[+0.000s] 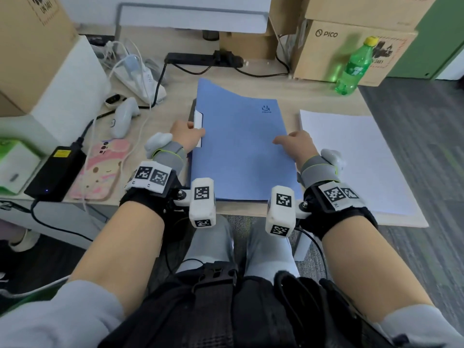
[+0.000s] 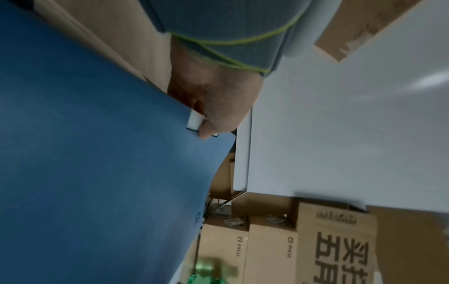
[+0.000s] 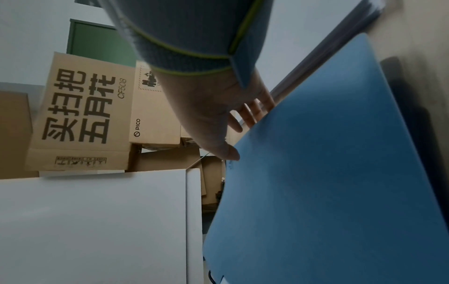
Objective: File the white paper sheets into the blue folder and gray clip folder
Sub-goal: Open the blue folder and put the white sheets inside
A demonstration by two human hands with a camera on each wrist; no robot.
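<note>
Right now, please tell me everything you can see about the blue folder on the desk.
The blue folder is a flat, matte cover that looks like thin card or plastic, with a small dark logo near its far right corner. It lies closed on the wooden desk, its far edge curving slightly upward. A white tab sticks out at its left edge. The left hand pinches that edge at the tab; the right hand holds the right edge, thumb on top. White paper sheets lie beside it.

My left hand (image 2: 213,100) pinches the white spine label (image 2: 195,121) at the flat blue paper folder's (image 2: 97,153) edge.
</note>
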